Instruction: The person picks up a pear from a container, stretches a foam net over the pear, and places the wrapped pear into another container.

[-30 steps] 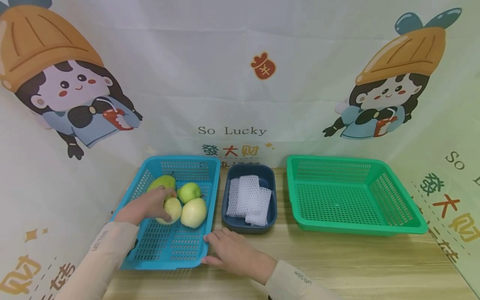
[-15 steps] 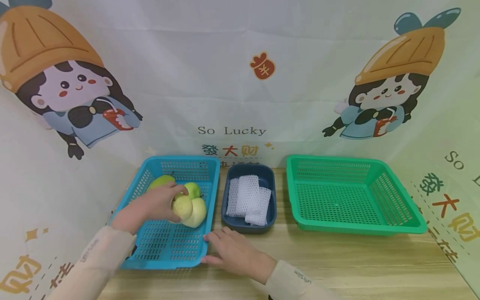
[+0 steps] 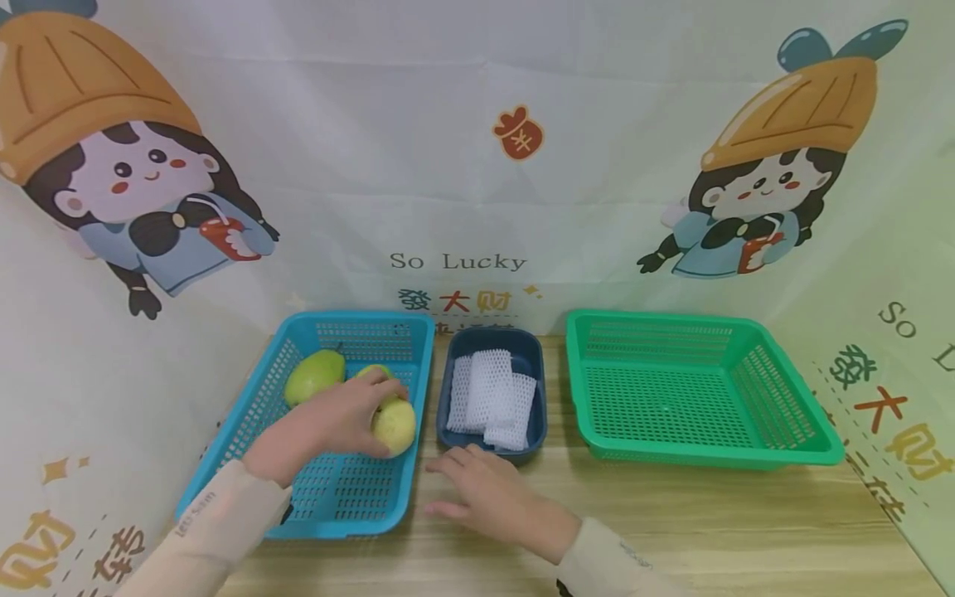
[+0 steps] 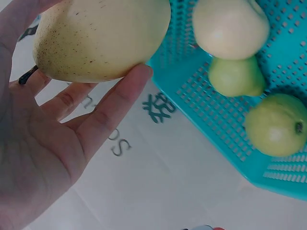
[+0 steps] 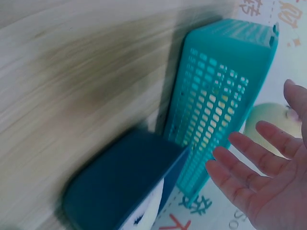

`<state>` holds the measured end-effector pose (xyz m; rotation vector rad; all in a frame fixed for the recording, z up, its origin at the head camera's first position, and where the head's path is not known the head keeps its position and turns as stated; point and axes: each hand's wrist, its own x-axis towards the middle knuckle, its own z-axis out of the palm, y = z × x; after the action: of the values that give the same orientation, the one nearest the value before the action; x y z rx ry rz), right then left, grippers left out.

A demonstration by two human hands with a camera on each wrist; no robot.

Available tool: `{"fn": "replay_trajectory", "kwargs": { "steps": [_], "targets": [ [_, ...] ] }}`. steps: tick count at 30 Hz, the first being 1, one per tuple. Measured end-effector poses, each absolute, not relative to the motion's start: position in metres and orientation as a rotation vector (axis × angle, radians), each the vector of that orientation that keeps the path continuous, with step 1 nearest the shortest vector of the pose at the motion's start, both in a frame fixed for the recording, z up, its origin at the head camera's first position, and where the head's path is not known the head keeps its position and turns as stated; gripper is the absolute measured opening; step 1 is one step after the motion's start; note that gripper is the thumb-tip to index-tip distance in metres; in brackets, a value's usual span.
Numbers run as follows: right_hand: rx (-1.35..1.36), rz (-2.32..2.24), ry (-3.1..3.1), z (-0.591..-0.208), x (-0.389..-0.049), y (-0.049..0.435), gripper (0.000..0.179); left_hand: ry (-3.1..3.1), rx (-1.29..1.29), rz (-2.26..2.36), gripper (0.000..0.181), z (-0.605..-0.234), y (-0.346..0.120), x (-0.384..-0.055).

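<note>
My left hand [image 3: 336, 423] grips a pale yellow pear [image 3: 395, 429] over the right part of the blue basket [image 3: 373, 524]. In the left wrist view the held pear [image 4: 100, 40] shows dark speckles, with fingers curled round its side and its dark stem by the palm. Beneath it in the basket lie a pale fruit [image 4: 230, 26], a small green fruit [image 4: 236, 77] and a larger green pear [image 4: 276, 124]. My right hand [image 3: 500, 502], fingers spread and holding nothing, hovers just right of the basket's front corner. The right wrist view shows its palm [image 5: 276, 184] turned toward the basket wall.
A navy container [image 3: 540, 414] holding several white foam net sleeves [image 3: 492, 390] stands right of the blue basket. Farther right is a green basket [image 3: 709, 456]. A printed cloth [image 3: 448, 199] hangs behind, and the wooden table [image 3: 709, 531] runs along the front.
My left hand has carried the pear to the right, exposing the large green pear at the back. My right hand has let go of the basket's edge and shifted right.
</note>
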<state>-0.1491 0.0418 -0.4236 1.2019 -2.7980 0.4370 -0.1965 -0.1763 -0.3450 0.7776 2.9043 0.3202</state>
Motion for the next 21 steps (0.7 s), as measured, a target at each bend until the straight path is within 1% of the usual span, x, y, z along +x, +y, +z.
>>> {"fn": "replay_trajectory", "kwargs": {
  "steps": [9,21],
  "targets": [
    [1.036,0.575,-2.899,-0.414,-0.15,0.08,0.038,2.86,0.878,0.404,0.054,-0.347,-0.15,-0.189],
    [0.809,0.623,-2.929,-0.405,-0.146,0.122,0.037,2.807,0.985,0.426,0.056,-0.362,-0.11,-0.175]
  ]
}}
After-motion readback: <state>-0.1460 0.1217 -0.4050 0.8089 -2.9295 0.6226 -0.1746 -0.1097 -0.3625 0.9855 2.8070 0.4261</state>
